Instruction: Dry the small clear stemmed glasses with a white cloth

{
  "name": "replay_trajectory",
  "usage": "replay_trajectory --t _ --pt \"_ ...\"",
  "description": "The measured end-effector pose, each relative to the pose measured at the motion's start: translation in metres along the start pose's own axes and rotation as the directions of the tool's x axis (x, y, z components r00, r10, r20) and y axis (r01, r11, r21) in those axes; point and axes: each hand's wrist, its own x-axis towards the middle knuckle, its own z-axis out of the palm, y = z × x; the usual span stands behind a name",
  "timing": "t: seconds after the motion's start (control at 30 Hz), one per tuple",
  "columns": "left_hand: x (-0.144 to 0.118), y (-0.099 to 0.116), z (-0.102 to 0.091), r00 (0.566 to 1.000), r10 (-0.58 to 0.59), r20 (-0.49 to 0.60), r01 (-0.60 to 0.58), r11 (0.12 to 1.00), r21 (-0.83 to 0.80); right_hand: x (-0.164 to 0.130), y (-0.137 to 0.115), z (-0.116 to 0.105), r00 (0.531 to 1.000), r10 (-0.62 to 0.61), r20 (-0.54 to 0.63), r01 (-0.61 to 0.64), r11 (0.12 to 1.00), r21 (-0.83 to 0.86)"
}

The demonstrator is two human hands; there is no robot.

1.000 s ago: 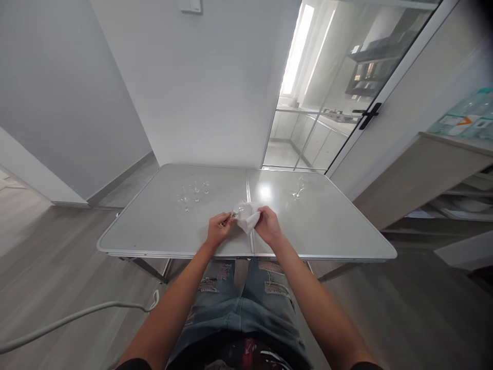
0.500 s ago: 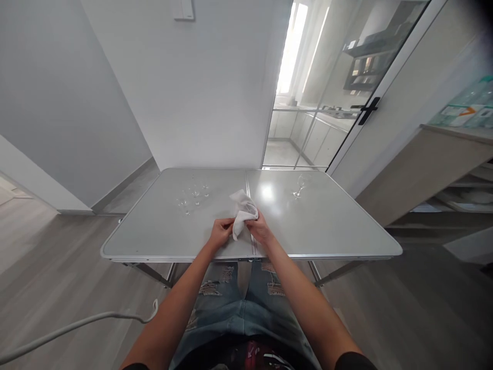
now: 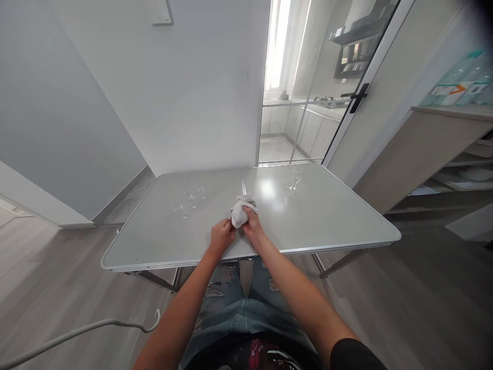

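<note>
A white cloth [image 3: 239,215] is bunched up over the front middle of the table [image 3: 154,246]. My right hand [image 3: 252,224] is wrapped around the cloth from the right, thumb on top. Close against the cloth's left side, my left hand [image 3: 222,236] is closed in a fist; what it grips is hidden by the fingers and the cloth. Several small clear stemmed glasses [image 3: 184,209] stand to the left on the table. Another clear stemmed glass [image 3: 295,181] stands upright at the back right, beyond my right hand.
The table has a metal rim and a seam across its middle. Behind it rise a white wall [image 3: 208,103] and a glass door [image 3: 296,118]. At right, a wooden shelf unit [image 3: 416,154] carries plastic bottles [image 3: 458,87]. A white cable [image 3: 92,325] hangs at lower left.
The cloth is now gathered into a tighter bundle, its hanging corner gone from view. My right hand has closed further around it, and my left hand has turned into a fist. The view has shifted slightly.
</note>
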Motion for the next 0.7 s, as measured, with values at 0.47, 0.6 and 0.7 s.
replay_trajectory --t 0.47,0.6,0.7 --pt "0.014 -0.022 -0.015 0.751 -0.229 0.619 0.653 0.392 -0.648 -0.008 0.001 -0.006 0.981 0.033 0.191 -0.018 0.997 -0.079" --pt "0.012 -0.021 -0.014 0.824 -0.275 0.495 0.562 0.511 -0.651 -0.011 0.002 -0.003 0.976 0.008 0.216 0.019 0.992 -0.125" --pt "0.006 -0.014 -0.01 0.956 -0.213 0.202 0.289 0.801 -0.524 -0.01 0.003 0.001 0.985 -0.022 0.172 0.043 0.992 -0.12"
